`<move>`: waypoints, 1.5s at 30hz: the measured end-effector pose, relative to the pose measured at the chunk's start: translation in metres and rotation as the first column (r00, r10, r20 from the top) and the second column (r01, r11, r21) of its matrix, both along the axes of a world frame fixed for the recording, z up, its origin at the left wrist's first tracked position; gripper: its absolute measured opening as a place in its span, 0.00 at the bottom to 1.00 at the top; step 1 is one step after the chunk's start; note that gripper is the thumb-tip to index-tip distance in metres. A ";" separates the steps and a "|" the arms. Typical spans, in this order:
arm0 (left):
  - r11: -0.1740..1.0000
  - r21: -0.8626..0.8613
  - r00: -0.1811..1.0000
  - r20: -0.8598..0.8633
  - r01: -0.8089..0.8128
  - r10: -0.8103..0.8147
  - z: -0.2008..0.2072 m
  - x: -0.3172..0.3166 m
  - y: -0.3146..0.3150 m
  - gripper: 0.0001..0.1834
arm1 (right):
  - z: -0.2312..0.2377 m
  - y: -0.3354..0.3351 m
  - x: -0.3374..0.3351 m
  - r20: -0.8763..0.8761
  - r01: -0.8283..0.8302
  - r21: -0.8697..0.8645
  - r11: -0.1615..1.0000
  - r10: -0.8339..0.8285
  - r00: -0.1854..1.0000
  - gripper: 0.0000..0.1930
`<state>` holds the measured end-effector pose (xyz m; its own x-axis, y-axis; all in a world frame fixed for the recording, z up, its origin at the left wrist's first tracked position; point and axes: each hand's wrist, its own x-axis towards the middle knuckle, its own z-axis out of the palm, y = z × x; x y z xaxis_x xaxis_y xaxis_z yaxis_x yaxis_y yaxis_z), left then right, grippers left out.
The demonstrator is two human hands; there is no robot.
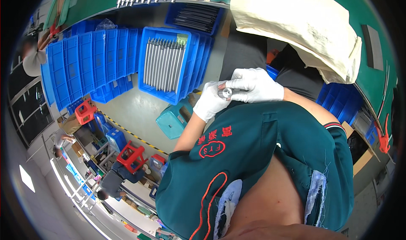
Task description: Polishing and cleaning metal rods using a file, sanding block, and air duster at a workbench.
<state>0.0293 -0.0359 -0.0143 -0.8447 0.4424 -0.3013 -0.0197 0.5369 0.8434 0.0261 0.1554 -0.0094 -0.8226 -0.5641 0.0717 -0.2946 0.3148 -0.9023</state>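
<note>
Head view: the left hand [210, 101] and right hand [256, 86] grip a metal cylinder [227, 93]. Probably stiff, weighty, slick (just my guess); best held around its sides.

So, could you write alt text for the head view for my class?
A white-gloved left hand and right hand hold a round metal piece near the wearer's dark green shirt. Leftward, metal rods sit in a blue crate; at upper right, cream cloth lies on a green table.

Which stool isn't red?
The teal stool, the one nearest the white-gloved left hand. The other two I can see, the red stools, are farther from that hand.
</note>
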 end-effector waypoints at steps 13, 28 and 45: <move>0.998 0.053 0.992 0.126 -0.022 0.015 -0.007 0.005 -0.007 0.06 | -0.005 -0.002 -0.002 0.063 -0.089 0.037 0.995 0.087 0.994 0.19; 0.996 0.051 0.996 0.038 0.078 -0.080 -0.003 -0.001 -0.005 0.07 | -0.003 -0.001 -0.002 0.027 -0.103 -0.015 0.995 0.103 0.994 0.12; 0.998 0.065 0.997 0.080 0.000 -0.005 -0.010 0.004 0.003 0.15 | 0.001 -0.001 0.001 0.114 0.077 -0.061 0.995 -0.070 0.991 0.15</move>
